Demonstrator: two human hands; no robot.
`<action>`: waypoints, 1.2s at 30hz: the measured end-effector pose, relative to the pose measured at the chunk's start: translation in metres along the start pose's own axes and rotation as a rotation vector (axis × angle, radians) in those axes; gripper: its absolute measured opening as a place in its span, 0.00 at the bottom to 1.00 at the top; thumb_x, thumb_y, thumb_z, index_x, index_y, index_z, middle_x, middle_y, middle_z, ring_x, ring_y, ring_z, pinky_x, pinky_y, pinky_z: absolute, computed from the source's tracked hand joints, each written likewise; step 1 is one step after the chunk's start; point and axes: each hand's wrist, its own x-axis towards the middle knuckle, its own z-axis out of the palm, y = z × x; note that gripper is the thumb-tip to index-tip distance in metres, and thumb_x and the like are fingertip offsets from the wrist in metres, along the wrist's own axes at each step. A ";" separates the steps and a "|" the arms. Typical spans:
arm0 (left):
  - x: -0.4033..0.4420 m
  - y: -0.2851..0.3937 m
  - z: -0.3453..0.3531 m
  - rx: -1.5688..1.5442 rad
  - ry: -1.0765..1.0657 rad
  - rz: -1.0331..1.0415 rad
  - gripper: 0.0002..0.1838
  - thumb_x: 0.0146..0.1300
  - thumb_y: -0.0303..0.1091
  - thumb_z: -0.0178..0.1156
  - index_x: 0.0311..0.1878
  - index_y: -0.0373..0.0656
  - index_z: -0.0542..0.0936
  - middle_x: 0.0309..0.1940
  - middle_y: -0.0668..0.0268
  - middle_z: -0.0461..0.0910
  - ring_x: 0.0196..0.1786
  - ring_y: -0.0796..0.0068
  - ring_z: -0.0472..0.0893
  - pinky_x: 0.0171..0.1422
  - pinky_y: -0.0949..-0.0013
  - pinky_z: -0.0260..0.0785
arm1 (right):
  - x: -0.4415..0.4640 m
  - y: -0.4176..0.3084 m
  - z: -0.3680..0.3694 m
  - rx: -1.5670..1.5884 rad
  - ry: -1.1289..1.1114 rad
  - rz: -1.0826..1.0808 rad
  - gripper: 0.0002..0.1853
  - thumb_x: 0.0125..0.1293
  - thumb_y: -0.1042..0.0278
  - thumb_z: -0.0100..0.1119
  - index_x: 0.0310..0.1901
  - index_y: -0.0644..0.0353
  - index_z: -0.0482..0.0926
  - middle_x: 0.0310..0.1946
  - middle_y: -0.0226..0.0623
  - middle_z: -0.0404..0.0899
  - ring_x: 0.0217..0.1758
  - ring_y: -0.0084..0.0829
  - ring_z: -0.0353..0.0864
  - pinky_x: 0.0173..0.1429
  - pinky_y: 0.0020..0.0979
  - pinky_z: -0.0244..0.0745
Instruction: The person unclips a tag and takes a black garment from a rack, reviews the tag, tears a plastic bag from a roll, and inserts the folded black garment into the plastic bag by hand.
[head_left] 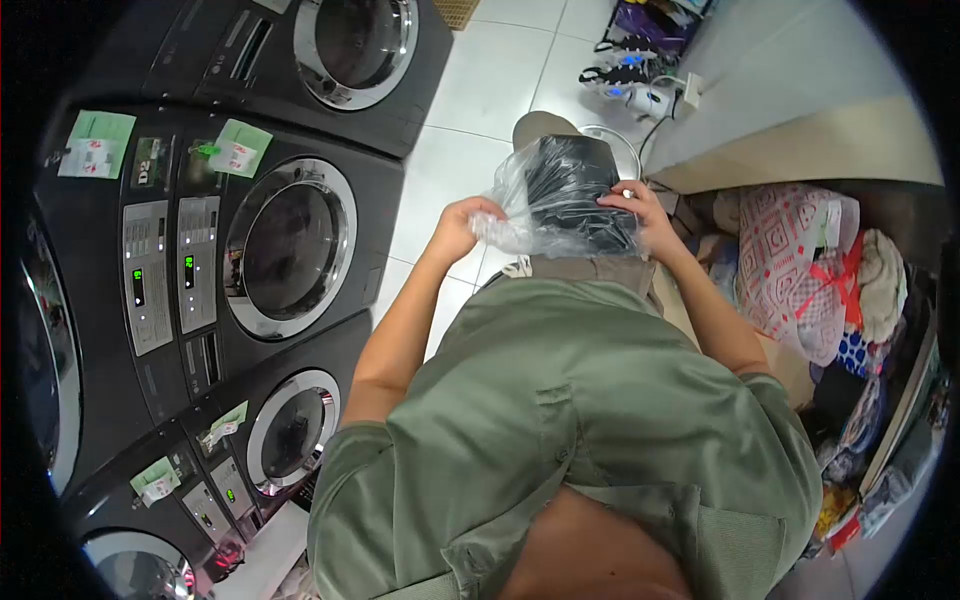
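Note:
A clear plastic bag (pixel 512 190) lies around a dark, flat bundle (pixel 575 185), which looks like folded black fabric, in front of my waist. On the left side, the bag's loose plastic is bunched in the closed fingers of my left hand (pixel 460 230). My right hand (pixel 648 218) grips the bundle's right edge, its fingers bent over the top of the plastic. A small white spot shows at those fingers; I cannot make out what it is. The underside of the bundle is hidden.
Stacked black washing machines (pixel 290 250) with round doors and green tags (pixel 97 145) line the left. A patterned bag (pixel 795 250) and piled textiles (pixel 882 280) fill a shelf at right. Cables and a white plug (pixel 690 92) lie near the far wall, above white floor tiles (pixel 480 80).

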 end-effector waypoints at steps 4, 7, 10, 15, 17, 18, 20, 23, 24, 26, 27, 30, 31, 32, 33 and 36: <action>-0.022 0.010 0.014 0.169 0.077 0.053 0.09 0.41 0.21 0.60 0.29 0.42 0.77 0.25 0.68 0.75 0.32 0.74 0.75 0.42 0.71 0.64 | -0.028 -0.049 -0.014 -0.249 0.106 -0.020 0.26 0.37 0.69 0.58 0.45 0.43 0.76 0.46 0.38 0.66 0.45 0.42 0.66 0.49 0.33 0.61; -0.025 0.059 0.026 0.700 0.063 0.286 0.09 0.40 0.28 0.64 0.28 0.44 0.77 0.24 0.69 0.75 0.36 0.71 0.74 0.47 0.66 0.59 | -0.036 -0.060 -0.016 -0.363 0.161 -0.130 0.26 0.36 0.68 0.61 0.45 0.43 0.76 0.47 0.38 0.67 0.43 0.40 0.65 0.47 0.33 0.62; -0.017 0.036 0.017 0.603 -0.036 0.268 0.07 0.43 0.31 0.64 0.26 0.45 0.76 0.31 0.70 0.77 0.41 0.72 0.74 0.50 0.65 0.56 | -0.041 -0.054 -0.026 -0.402 0.105 -0.163 0.24 0.36 0.71 0.60 0.42 0.44 0.77 0.46 0.36 0.68 0.42 0.40 0.66 0.45 0.34 0.64; -0.002 0.042 0.010 -0.207 0.112 -0.068 0.03 0.55 0.28 0.56 0.28 0.40 0.73 0.37 0.63 0.78 0.40 0.77 0.75 0.46 0.73 0.64 | -0.032 -0.031 -0.040 -0.371 0.059 -0.109 0.22 0.35 0.74 0.59 0.39 0.50 0.78 0.45 0.35 0.70 0.42 0.39 0.66 0.44 0.33 0.65; 0.002 0.054 0.008 -0.178 0.112 -0.054 0.04 0.58 0.27 0.53 0.29 0.37 0.72 0.37 0.63 0.77 0.41 0.79 0.74 0.47 0.75 0.64 | -0.026 -0.033 -0.041 -0.397 0.099 -0.131 0.17 0.38 0.71 0.59 0.36 0.52 0.78 0.42 0.32 0.71 0.39 0.36 0.67 0.43 0.31 0.65; 0.004 0.058 0.006 -0.073 0.066 -0.048 0.04 0.57 0.27 0.54 0.28 0.38 0.71 0.38 0.63 0.77 0.42 0.77 0.74 0.48 0.73 0.64 | -0.024 -0.037 -0.040 -0.362 0.095 -0.153 0.16 0.40 0.69 0.60 0.36 0.53 0.78 0.42 0.33 0.71 0.38 0.36 0.68 0.42 0.31 0.65; 0.008 0.065 0.004 0.232 0.003 -0.022 0.05 0.55 0.26 0.55 0.26 0.39 0.70 0.38 0.63 0.77 0.48 0.71 0.73 0.53 0.69 0.62 | -0.024 -0.042 -0.038 -0.354 0.071 -0.196 0.12 0.45 0.68 0.60 0.36 0.55 0.77 0.39 0.33 0.72 0.36 0.35 0.68 0.41 0.32 0.66; 0.018 0.072 0.002 0.320 0.031 0.306 0.04 0.55 0.25 0.55 0.27 0.40 0.70 0.37 0.64 0.78 0.51 0.67 0.71 0.55 0.69 0.59 | -0.028 -0.029 -0.031 -0.334 0.102 -0.168 0.11 0.46 0.70 0.59 0.35 0.55 0.78 0.39 0.34 0.73 0.36 0.36 0.69 0.41 0.32 0.66; 0.020 0.071 0.000 0.317 0.029 0.305 0.04 0.55 0.25 0.55 0.27 0.40 0.70 0.37 0.64 0.78 0.51 0.67 0.71 0.55 0.69 0.59 | -0.028 -0.029 -0.032 -0.324 0.134 -0.149 0.07 0.49 0.71 0.57 0.33 0.56 0.78 0.35 0.35 0.75 0.36 0.34 0.70 0.41 0.31 0.66; 0.021 0.066 -0.008 0.079 -0.119 0.128 0.03 0.56 0.25 0.53 0.29 0.41 0.69 0.38 0.61 0.78 0.55 0.66 0.68 0.57 0.68 0.57 | -0.031 -0.019 -0.029 -0.197 0.205 -0.003 0.07 0.52 0.71 0.55 0.34 0.56 0.78 0.34 0.35 0.75 0.36 0.34 0.70 0.41 0.30 0.66; 0.021 0.066 -0.008 0.078 -0.119 0.128 0.03 0.56 0.25 0.53 0.29 0.41 0.69 0.38 0.61 0.78 0.55 0.66 0.68 0.57 0.68 0.57 | -0.031 -0.013 -0.027 -0.067 0.276 0.138 0.06 0.55 0.70 0.52 0.34 0.56 0.78 0.32 0.36 0.76 0.36 0.33 0.70 0.42 0.29 0.65; 0.022 0.065 -0.007 -0.134 -0.149 0.023 0.04 0.58 0.25 0.52 0.30 0.41 0.67 0.31 0.65 0.75 0.49 0.73 0.72 0.51 0.73 0.62 | -0.024 0.010 -0.018 0.257 0.369 0.262 0.08 0.61 0.68 0.46 0.31 0.62 0.74 0.25 0.32 0.73 0.32 0.24 0.68 0.42 0.23 0.63; 0.022 0.063 -0.006 -0.139 -0.127 -0.028 0.03 0.59 0.26 0.51 0.30 0.41 0.68 0.28 0.68 0.74 0.42 0.77 0.72 0.45 0.76 0.62 | -0.023 0.016 -0.017 0.457 0.388 0.373 0.09 0.62 0.67 0.45 0.30 0.63 0.72 0.24 0.30 0.72 0.31 0.21 0.67 0.42 0.22 0.62; 0.023 0.063 -0.004 -0.145 -0.105 -0.079 0.03 0.59 0.26 0.51 0.31 0.41 0.68 0.25 0.71 0.72 0.35 0.82 0.73 0.40 0.79 0.63 | -0.018 0.001 -0.021 0.451 0.401 0.430 0.11 0.62 0.66 0.47 0.26 0.65 0.70 0.22 0.26 0.68 0.30 0.19 0.64 0.39 0.21 0.62; 0.024 0.062 -0.003 -0.147 -0.104 -0.079 0.03 0.59 0.26 0.51 0.31 0.41 0.68 0.25 0.71 0.72 0.35 0.82 0.73 0.40 0.79 0.63 | -0.016 0.008 -0.019 0.449 0.400 0.430 0.11 0.62 0.66 0.47 0.26 0.65 0.70 0.22 0.26 0.68 0.30 0.19 0.64 0.39 0.21 0.62; 0.034 0.057 -0.005 -0.068 0.044 -0.172 0.03 0.59 0.27 0.51 0.31 0.40 0.69 0.18 0.74 0.68 0.25 0.87 0.70 0.29 0.82 0.62 | -0.011 0.022 -0.015 0.462 0.404 0.513 0.11 0.60 0.65 0.49 0.26 0.64 0.71 0.21 0.24 0.67 0.27 0.18 0.63 0.35 0.20 0.60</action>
